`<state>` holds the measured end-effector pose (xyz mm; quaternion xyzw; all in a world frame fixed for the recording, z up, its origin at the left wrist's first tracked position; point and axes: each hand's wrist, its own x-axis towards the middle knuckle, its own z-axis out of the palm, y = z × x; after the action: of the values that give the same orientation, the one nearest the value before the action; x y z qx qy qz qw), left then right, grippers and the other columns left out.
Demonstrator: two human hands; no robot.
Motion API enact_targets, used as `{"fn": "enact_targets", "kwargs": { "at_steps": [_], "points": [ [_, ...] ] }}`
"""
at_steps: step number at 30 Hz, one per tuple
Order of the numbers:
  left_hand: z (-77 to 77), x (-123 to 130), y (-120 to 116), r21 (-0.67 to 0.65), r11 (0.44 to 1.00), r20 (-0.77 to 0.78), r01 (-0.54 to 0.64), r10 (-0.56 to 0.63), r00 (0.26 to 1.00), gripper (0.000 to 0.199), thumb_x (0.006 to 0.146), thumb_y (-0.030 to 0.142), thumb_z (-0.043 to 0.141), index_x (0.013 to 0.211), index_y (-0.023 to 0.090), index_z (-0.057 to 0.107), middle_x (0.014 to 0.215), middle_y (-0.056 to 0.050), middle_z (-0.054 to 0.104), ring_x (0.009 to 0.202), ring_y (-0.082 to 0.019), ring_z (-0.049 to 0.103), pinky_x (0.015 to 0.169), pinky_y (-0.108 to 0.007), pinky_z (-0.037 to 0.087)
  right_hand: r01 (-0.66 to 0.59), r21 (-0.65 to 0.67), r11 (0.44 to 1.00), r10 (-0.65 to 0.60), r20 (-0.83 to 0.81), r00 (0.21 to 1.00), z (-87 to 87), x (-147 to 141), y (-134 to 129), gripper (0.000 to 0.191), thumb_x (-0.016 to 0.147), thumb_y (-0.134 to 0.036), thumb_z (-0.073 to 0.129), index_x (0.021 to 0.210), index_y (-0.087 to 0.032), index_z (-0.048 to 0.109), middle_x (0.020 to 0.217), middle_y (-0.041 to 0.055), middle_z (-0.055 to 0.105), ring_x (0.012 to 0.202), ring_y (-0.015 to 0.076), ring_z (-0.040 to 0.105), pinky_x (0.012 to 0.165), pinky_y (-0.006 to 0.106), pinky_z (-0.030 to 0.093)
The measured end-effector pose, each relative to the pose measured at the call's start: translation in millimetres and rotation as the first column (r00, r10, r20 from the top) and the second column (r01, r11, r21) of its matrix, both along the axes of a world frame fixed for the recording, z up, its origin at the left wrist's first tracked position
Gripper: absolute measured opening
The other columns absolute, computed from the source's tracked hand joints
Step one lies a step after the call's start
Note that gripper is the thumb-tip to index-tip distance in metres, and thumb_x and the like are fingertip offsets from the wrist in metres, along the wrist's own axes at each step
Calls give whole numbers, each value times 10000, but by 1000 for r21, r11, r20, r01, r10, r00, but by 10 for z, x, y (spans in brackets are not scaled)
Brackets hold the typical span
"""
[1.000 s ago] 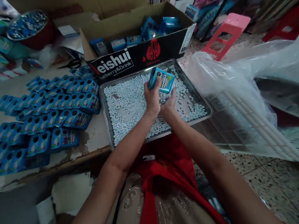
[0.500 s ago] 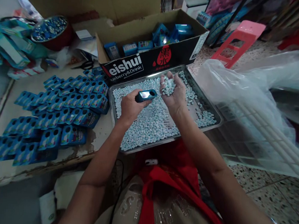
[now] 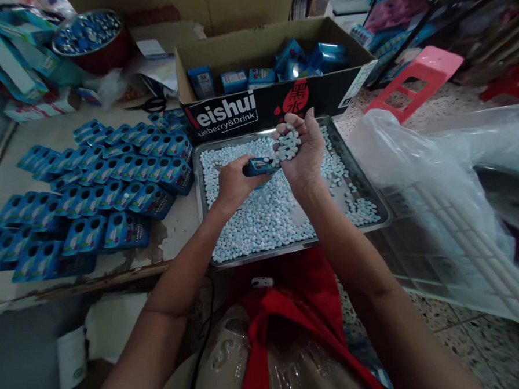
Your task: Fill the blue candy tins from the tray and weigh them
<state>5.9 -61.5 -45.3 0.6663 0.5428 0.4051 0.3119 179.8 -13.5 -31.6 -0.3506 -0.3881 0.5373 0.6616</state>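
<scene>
My left hand grips a small blue box, tilted, its end towards my right hand. My right hand is cupped palm up, holding a heap of pale blue-white candies. The heap meets the end of the box, and some pieces lie at its opening. Both hands are above a metal tray spread with many loose candies of the same kind. To the left, rows of similar blue boxes stand on the table, many showing dark holes in their tops.
Behind the tray stands a long black carton with several blue packs inside. A red bowl of shiny blue pieces and scissors are at the back left. Clear plastic sheeting and a pink stool are on the right.
My right hand has tipped towards the left, bringing the candies against the box. My left hand has turned the box and moved slightly right. The view has shifted a little.
</scene>
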Motion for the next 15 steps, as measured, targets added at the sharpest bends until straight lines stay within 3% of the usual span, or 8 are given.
{"fn": "enact_targets", "kwargs": {
  "at_steps": [8,12,15],
  "points": [
    [-83,3,40,-27,1000,106,2,1,994,374,729,357,1035,1026,245,838,967,-17,826,953,-252,761,835,-355,555,61,21,998,-60,-29,998,112,-90,-88,536,968,-752,665,724,-288,549,778,46,607,959,249,729,874,433,618],
    [-94,31,67,-13,1000,101,-25,26,995,362,731,345,1046,1011,242,842,942,-3,823,944,-247,768,849,-348,564,32,25,999,-33,40,999,184,-156,-187,561,1006,-749,632,716,-284,511,792,52,620,1076,270,748,1018,468,620],
    [-162,9,157,8,999,130,-43,41,991,407,735,330,1054,1069,253,834,963,-4,824,937,-249,771,879,-360,588,-88,126,988,82,51,995,159,-88,-154,661,1037,-855,491,728,-273,545,1005,78,755,1282,289,739,1174,503,578]
  ]
}}
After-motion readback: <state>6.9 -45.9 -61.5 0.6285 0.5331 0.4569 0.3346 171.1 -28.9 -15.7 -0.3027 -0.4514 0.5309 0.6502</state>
